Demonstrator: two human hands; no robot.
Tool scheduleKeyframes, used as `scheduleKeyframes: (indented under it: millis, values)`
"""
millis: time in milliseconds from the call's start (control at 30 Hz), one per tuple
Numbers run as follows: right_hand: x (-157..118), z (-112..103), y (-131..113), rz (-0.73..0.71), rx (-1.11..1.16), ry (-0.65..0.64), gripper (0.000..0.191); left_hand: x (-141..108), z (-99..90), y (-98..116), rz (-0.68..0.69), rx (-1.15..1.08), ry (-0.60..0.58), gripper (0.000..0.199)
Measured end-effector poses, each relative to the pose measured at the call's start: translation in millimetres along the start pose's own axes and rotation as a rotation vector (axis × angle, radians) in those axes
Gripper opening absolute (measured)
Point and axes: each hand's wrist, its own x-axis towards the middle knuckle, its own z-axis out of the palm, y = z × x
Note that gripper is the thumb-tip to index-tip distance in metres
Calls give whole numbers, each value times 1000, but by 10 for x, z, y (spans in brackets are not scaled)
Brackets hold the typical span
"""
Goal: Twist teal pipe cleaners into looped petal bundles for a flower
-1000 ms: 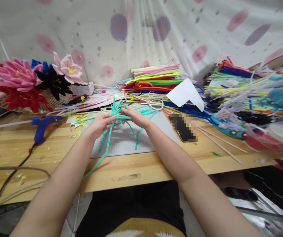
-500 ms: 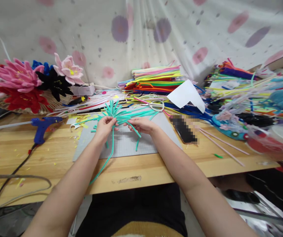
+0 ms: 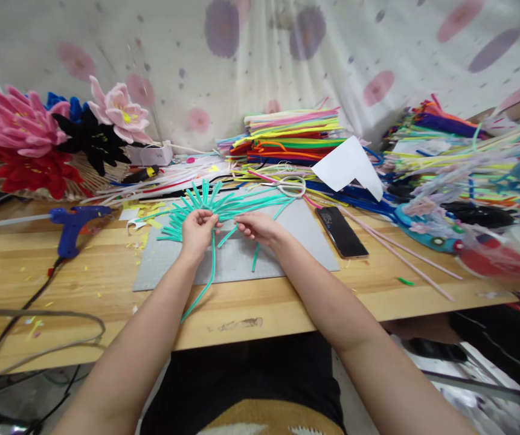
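Gently, the left hand (image 3: 200, 232) pinches a teal pipe-cleaner bundle (image 3: 182, 214), the right hand (image 3: 258, 228) one stem (image 3: 227, 237); slackened left grip could splay the bundle

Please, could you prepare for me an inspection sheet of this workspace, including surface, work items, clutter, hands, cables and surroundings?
Surface: wooden table, brownish mark near its front edge; grey mat lies on it.
Work items: turquoise stems, gathered in a spread cluster.
Clutter: yellow scraps left of the mat; phone to its right.
Hands: left hand pinches the cluster; right hand pinches a single turquoise strand.
Cables: black cord from the blue glue gun; grey cable looped nearby.
Surroundings: patterned curtain behind; fuzzy flowers at left.
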Motion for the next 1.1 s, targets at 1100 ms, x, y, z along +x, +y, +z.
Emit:
scheduleKeyframes:
  millis: [1100]
  values:
    - [40,-207,103,-596,-693,-124,9,62,-140,-35,-226,-77,-23,16]
